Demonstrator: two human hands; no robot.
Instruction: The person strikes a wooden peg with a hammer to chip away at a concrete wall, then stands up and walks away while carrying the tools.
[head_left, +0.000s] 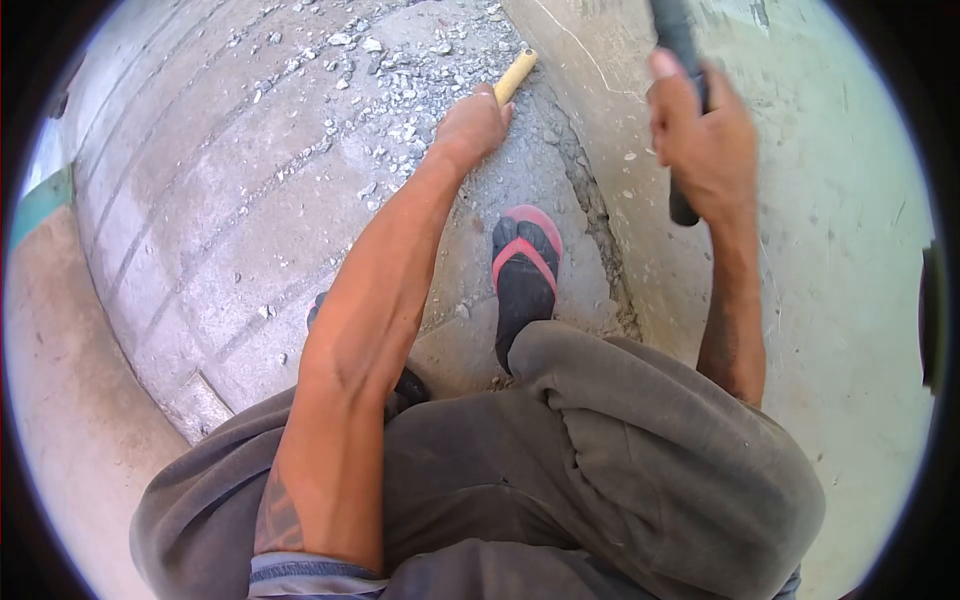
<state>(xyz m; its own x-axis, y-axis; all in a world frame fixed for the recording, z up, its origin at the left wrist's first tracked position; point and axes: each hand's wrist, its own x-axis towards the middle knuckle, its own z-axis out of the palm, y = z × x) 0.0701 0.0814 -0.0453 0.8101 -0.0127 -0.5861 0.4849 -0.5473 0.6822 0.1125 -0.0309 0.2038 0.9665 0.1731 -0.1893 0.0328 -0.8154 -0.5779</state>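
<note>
My left hand (474, 128) is closed around a yellow chisel (517, 76), a round bar whose upper end sticks out of the fist. Its lower part is hidden by the hand, close to the rubble at the wall's foot. Raised at the upper right, my right hand (705, 135) grips a black-handled hammer (684, 205). That hand is slightly smeared by motion, and the hammer's head lies beyond the top edge. Grey concrete chips (400, 110) are scattered around and beyond my left hand.
A rough broken groove (590, 190) runs where the floor meets the pale wall (850, 270). My foot in a pink flip-flop (527, 250) stands beside it. The concrete floor (220, 190) has scored lines. A curved brown ledge (70, 310) rises at the left.
</note>
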